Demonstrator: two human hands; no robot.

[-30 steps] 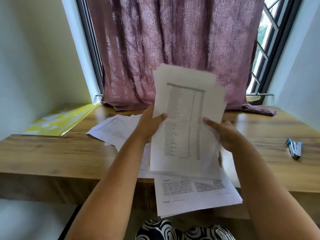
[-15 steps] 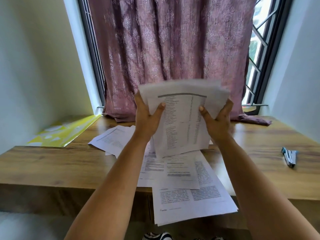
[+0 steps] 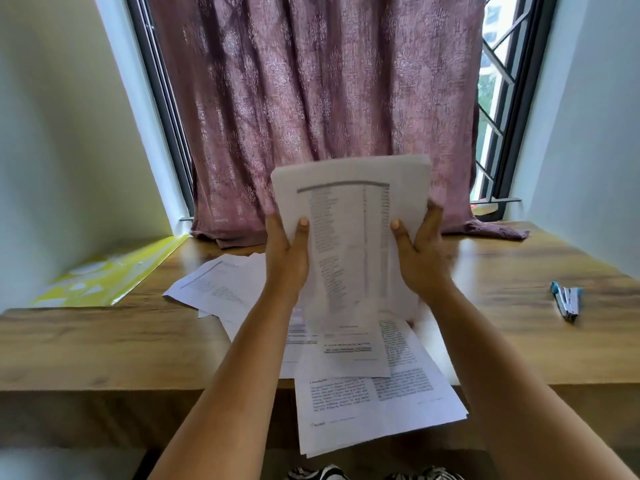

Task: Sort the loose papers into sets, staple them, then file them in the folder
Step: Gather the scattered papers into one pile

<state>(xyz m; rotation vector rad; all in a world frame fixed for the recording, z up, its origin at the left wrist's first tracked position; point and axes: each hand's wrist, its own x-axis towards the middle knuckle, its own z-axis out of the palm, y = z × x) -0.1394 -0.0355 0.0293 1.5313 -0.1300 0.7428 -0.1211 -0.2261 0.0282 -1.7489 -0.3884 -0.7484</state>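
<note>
Both hands hold a stack of papers (image 3: 349, 244) upright at the centre of the frame: the left hand (image 3: 287, 258) grips its left edge and the right hand (image 3: 420, 261) its right edge, thumbs on the printed front. Loose sheets (image 3: 374, 403) lie on the table (image 3: 104, 341) below, some overhanging its near edge. A yellow folder (image 3: 107, 275) lies at left, a stapler (image 3: 568, 301) at right.

Matt white paper sheets (image 3: 349, 237); wood-grain desk (image 3: 104, 341); glossy yellow folder (image 3: 114, 271); patterned cloth curtain (image 3: 311, 98).
</note>
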